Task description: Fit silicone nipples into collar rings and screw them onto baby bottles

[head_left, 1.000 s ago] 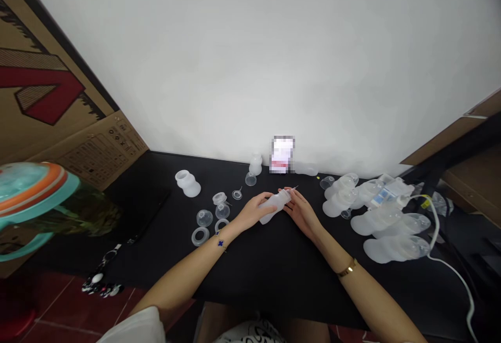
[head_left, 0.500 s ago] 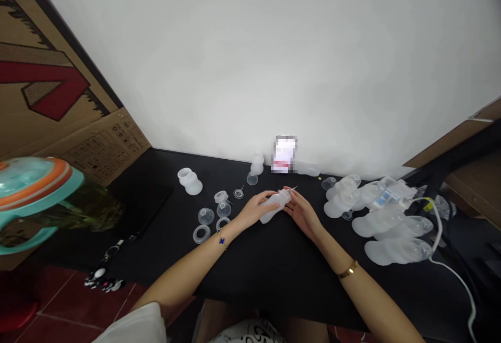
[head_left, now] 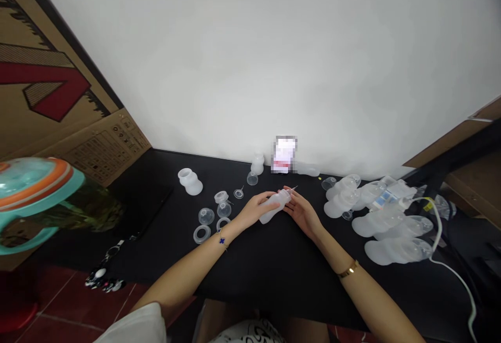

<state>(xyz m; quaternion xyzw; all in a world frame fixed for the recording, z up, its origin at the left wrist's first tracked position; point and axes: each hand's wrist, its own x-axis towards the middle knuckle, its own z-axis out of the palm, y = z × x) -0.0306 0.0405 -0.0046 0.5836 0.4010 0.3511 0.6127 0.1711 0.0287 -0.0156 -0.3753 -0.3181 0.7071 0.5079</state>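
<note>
My left hand (head_left: 254,211) is closed around the body of a frosted white baby bottle (head_left: 273,208), tilted with its neck up to the right. My right hand (head_left: 300,210) pinches at the neck end, where a thin pointed stem sticks out; the fingers partly hide this piece. To the left of my left hand lie clear domed caps (head_left: 205,216), screw rings (head_left: 201,234) and a small disc with a thin stem (head_left: 238,193). An open bottle body (head_left: 190,181) stands farther left, and another bottle (head_left: 257,164) is near the wall.
Several bottles with clear tops (head_left: 397,251) lie at the right, beside a white cable (head_left: 456,270). A blurred phone (head_left: 284,154) leans on the wall. A large teal-and-orange jug (head_left: 58,202) and a cardboard box (head_left: 97,144) stand at the left. The tabletop (head_left: 270,264) is black.
</note>
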